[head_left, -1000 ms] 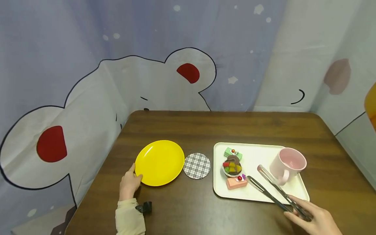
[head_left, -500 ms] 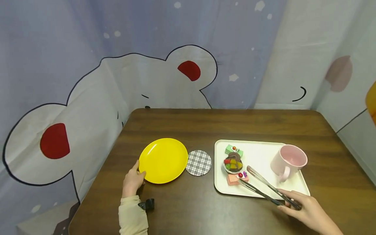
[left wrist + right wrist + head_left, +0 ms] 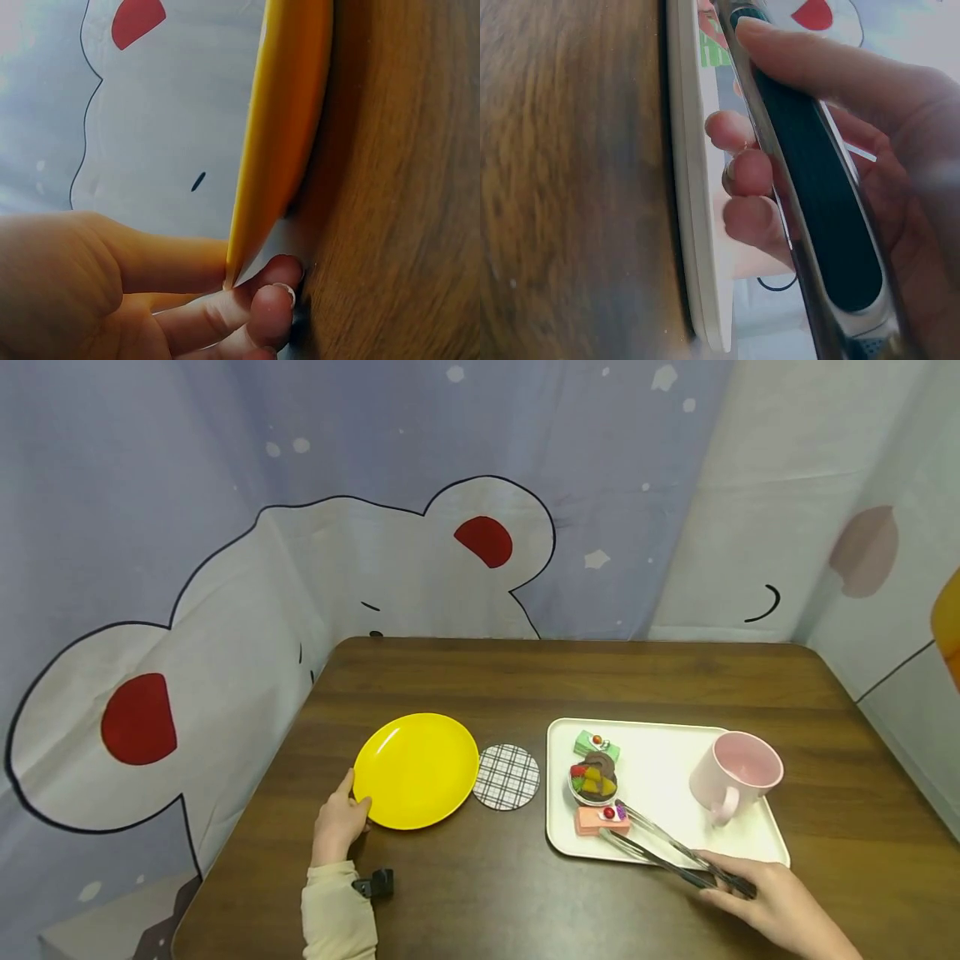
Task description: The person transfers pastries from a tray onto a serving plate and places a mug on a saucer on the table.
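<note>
My left hand (image 3: 337,827) pinches the near-left rim of a yellow plate (image 3: 416,768), thumb on top and fingertips under the edge in the left wrist view. In my right hand (image 3: 772,893) I grip metal tongs (image 3: 817,187) with dark green handle inlays. The tongs' two tips stand apart over the white tray (image 3: 660,760), one at each long side of a pink toy cake slice (image 3: 591,821) topped with a red berry. Behind that slice are a cup of fruit and chocolate dessert (image 3: 596,781) and a green cake slice (image 3: 596,745).
On the tray's right side stands a pink mug (image 3: 738,772), its handle toward me. A round checked coaster (image 3: 507,777) lies between plate and tray, right at the plate's edge. The wooden table (image 3: 480,893) backs onto a printed curtain (image 3: 360,560).
The tongs have moved left and down from the tray's middle, and their tips now straddle the pink slice. My left hand stays at the plate rim. The head view has shifted slightly.
</note>
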Tool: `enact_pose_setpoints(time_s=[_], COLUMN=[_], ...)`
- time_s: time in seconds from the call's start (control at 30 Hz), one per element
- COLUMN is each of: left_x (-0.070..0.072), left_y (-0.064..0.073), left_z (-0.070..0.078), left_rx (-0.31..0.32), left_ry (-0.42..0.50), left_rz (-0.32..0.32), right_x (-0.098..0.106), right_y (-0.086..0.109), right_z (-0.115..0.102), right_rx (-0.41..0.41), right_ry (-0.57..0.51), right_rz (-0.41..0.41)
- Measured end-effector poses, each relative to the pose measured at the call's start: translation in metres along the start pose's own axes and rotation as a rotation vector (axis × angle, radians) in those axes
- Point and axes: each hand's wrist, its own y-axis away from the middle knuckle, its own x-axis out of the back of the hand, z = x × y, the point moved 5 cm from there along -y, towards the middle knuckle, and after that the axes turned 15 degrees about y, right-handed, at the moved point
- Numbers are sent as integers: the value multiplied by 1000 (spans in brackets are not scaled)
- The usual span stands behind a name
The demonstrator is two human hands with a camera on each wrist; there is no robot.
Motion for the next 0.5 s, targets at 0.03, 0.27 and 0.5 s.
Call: enact_pose_setpoints(time_s=[0.03, 0.27, 0.5], left_x=[0, 0, -1], left_y=[0, -1, -1], left_z=[0, -1, -3], left_rx=[-1, -7, -6], left_ry=[0, 8, 21], left_rz=[2, 8, 1], right_x=[1, 6, 11], right_y=[0, 1, 7], right_z=[0, 0, 1], right_rx=[1, 19, -18], right_ry=[4, 97, 169], right_rz=[-3, 46, 40])
